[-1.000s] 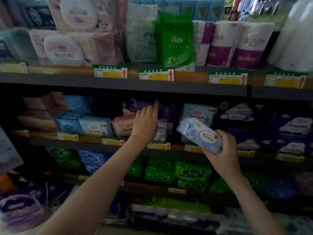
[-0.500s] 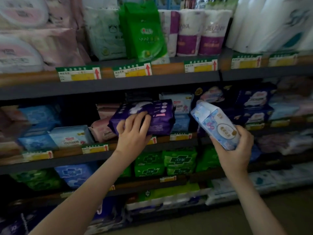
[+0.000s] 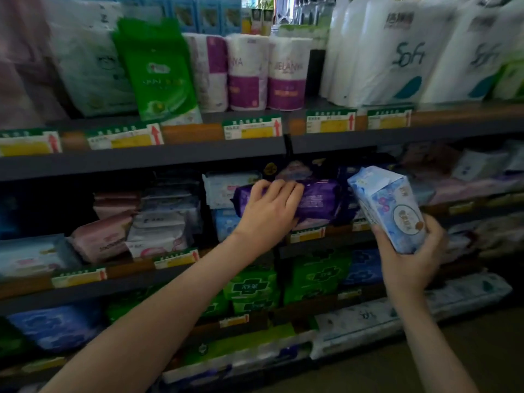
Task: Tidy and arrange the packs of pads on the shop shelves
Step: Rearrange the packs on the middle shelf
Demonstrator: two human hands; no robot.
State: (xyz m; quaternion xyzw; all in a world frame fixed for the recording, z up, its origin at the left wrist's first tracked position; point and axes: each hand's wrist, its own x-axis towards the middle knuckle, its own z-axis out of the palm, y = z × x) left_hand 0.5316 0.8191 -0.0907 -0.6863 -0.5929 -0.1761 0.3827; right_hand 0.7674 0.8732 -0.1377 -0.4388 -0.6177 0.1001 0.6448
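My left hand (image 3: pixel 269 211) grips a dark purple pack of pads (image 3: pixel 317 199) on the middle shelf (image 3: pixel 141 276), its fingers curled over the pack's top edge. The pack lies flat among dark blue packs, right of a white and blue stack (image 3: pixel 226 188). Out in front of the shelf my right hand (image 3: pixel 408 259) holds a light blue flowered pack (image 3: pixel 391 211) by its lower end, tilted up to the left. Pink packs (image 3: pixel 105 236) and white packs (image 3: pixel 161 225) lie further left on the same shelf.
The top shelf (image 3: pixel 170 160) carries a green bag (image 3: pixel 156 72), purple-banded paper rolls (image 3: pixel 249 72) and white Sofi bags (image 3: pixel 397 52). Green packs (image 3: pixel 255 287) and blue packs (image 3: pixel 54 324) fill the lower shelf. Yellow price tags (image 3: pixel 252 129) line every shelf edge. Brown floor shows at bottom right.
My left hand drew the purple pack out from the shelf and carried it to the right, where it now lies among the dark blue packs. My right hand kept holding the light blue pack.
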